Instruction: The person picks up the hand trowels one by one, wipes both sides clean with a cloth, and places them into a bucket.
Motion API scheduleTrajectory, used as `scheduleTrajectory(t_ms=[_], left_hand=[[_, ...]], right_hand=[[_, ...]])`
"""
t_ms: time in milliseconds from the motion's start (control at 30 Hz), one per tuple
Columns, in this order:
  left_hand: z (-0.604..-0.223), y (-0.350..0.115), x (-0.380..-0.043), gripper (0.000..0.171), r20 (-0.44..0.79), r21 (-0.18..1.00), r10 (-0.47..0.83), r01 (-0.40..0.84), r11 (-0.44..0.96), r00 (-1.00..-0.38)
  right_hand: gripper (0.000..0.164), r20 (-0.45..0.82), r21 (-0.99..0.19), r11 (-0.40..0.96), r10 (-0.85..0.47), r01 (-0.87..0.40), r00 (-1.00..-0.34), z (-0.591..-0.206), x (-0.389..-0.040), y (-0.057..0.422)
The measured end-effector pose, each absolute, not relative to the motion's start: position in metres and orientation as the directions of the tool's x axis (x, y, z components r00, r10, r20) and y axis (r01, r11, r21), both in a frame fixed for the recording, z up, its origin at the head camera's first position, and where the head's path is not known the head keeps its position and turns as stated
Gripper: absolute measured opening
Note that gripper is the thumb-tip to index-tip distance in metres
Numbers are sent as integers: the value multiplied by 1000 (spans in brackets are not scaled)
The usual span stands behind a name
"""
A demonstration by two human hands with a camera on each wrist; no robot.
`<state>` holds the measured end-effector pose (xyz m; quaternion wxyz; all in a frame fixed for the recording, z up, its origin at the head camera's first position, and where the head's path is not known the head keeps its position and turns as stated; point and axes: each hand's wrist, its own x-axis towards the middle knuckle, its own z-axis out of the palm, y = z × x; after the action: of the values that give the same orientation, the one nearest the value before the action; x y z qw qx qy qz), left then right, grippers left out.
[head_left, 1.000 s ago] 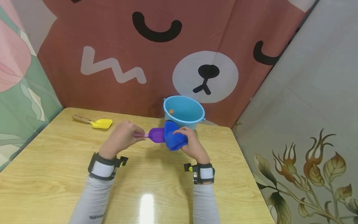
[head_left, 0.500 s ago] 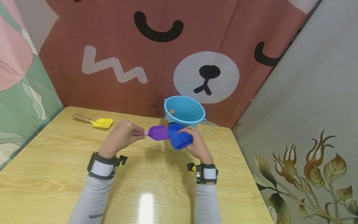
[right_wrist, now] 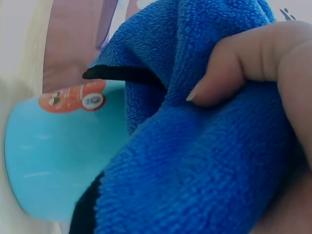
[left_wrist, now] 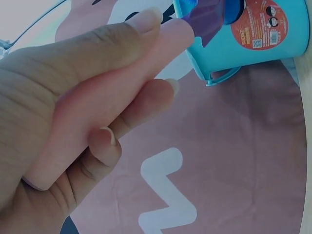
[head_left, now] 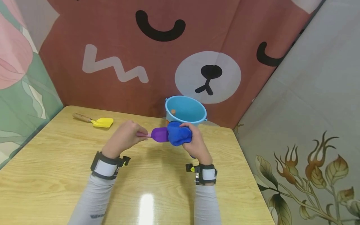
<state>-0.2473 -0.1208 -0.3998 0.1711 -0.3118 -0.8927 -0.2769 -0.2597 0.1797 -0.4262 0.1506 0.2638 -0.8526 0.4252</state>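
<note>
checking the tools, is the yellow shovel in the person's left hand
No, the yellow shovel lies alone on the table; the left hand holds the purple shovel.

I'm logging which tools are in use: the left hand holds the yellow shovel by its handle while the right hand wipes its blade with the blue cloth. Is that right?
Not quite. The shovel in the left hand is the purple shovel, as the head view shows. The yellow shovel lies untouched on the table. The right hand does press the blue cloth on the blade.
</note>
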Motion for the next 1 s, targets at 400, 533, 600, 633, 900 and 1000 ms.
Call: scheduleTrajectory(t_ms=[400,533,600,633,900,1000], left_hand=[[-401,-112,-247,13,473,376,491,671,639,-732],[-402,-110,-249,12,476,358,507,684,635,-719],[-403,-110,-249,13,475,357,510,687,633,-717],[-403,-110,-249,13,473,357,511,686,634,-718],[-403,-110,-250,13,459,360,503,670,649,-733],[-402,-110,-249,14,456,366,500,667,648,-736]], right_hand=[[59,517,-608,442,-410,-659,-752,-425,-255,156],[53,511,-556,466,-460,-688,-726,-425,-255,148],[49,507,-532,480,-479,-697,-717,-424,-255,145],[48,505,-522,483,-489,-703,-711,-424,-255,143],[44,486,-488,501,-524,-715,-699,-425,-255,140],[43,479,-494,501,-525,-711,-703,-426,-255,140]])
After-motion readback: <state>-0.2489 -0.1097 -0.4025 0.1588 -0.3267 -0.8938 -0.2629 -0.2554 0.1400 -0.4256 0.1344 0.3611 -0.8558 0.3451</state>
